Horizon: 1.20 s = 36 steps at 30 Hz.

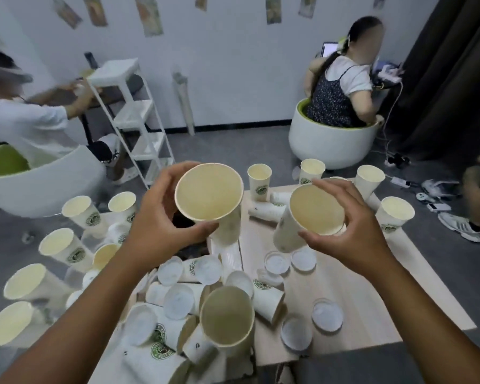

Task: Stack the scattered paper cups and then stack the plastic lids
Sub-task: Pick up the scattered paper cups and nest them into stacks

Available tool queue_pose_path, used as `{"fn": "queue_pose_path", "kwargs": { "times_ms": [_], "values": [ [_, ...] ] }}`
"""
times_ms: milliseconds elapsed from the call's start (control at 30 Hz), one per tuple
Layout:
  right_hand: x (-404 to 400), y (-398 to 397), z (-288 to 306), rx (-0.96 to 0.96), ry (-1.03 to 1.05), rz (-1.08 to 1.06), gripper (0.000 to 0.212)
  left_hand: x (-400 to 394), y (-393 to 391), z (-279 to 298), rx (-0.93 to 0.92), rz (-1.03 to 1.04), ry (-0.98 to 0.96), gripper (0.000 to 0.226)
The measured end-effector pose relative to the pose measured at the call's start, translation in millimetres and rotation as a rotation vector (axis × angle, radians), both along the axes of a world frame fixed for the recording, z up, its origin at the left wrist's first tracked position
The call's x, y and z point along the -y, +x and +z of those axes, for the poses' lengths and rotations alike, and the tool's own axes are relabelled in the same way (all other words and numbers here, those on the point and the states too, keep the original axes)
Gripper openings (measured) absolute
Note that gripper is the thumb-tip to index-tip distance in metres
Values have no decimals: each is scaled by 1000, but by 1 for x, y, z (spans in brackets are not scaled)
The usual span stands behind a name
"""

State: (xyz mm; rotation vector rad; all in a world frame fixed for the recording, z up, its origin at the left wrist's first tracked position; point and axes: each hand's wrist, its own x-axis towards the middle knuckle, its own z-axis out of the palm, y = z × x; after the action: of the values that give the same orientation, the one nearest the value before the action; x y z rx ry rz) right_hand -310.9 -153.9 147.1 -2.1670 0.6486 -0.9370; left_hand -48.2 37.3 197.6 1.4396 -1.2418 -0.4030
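Paper cups are in both of our hands, held up over the middle of the wooden worktop (344,286). Our left hand (161,220) has its grip curled round one tall cup (209,194), and our right hand (347,225) has its grip curled round a second cup (313,214). Both mouths face up at us and the two cups are apart.

We think the next thing is to slide one cup into the other. That could go wrong if we tip one too far, so a rim catches on the other rim and bends it. If we squeeze too hard, the soft paper could get squashed.

Below our hands, near the front edge, cups lie in a messy pile (178,322) with a wide cup (227,320) standing up out of it. A dropped cup could knock it over.

Clear plastic lids (327,314) lie flat near the front right corner, and more near the middle. They look thin, though the view is a bit blurry. An arm coming down could push them off the edge. More cups (25,281) stand along the left side.
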Motion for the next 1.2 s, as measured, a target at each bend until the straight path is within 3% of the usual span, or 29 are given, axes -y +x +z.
{"fn": "queue_pose_path", "kwargs": {
  "times_ms": [167, 433, 933, 1200],
  "values": [
    [-21, 8, 31, 1, -48, 54, 87, -39, -12, 25, -117, -78, -45, 81],
    [-56, 18, 44, -28, -106, 86, 81, -66, -24, -8, -159, -184, 41, 79],
    [-65, 30, 37, -103, -81, 188, 82, -78, -50, -61, -33, -31, 310, 87],
    [-60, 23, 40, -81, -66, 233, 84, -93, -71, -83, -69, 80, 387, 91]
  ]
}}
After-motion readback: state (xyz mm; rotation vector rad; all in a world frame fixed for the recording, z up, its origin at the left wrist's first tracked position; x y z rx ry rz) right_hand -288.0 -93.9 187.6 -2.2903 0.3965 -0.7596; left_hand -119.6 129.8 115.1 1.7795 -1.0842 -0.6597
